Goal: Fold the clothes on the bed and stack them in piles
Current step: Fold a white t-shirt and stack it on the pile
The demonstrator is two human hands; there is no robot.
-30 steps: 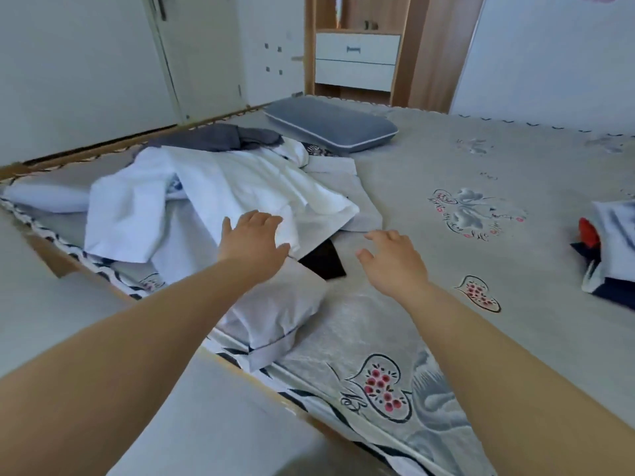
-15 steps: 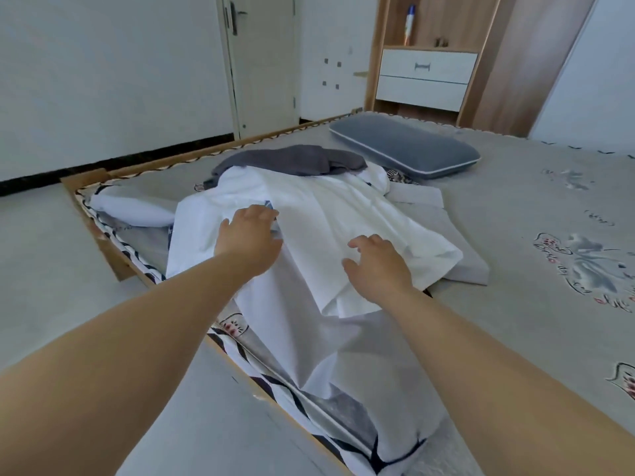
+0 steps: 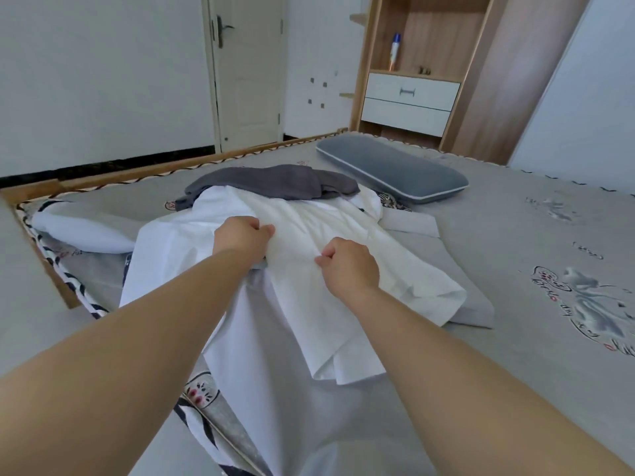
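Observation:
A large white garment [image 3: 343, 231] lies crumpled on top of a pile of clothes near the left edge of the bed [image 3: 515, 242]. My left hand [image 3: 242, 240] grips a bunch of its fabric, fingers curled tight. My right hand [image 3: 347, 264] pinches the same white cloth a little to the right and closer to me. A dark grey garment [image 3: 275, 182] lies behind the white one. A pale grey folded piece [image 3: 470, 293] sticks out under the white garment on the right. More white cloth [image 3: 79, 228] lies at the far left.
A grey-blue pillow [image 3: 391, 168] lies at the head of the bed. The wooden bed frame [image 3: 51, 280] runs along the left, with floor beyond it. A wooden cabinet with white drawers [image 3: 409, 104] stands at the back, beside a closed door [image 3: 249, 73].
Both hands went from lying flat on the white garment to curling round its fabric and bunching it. The view has shifted left toward the pile.

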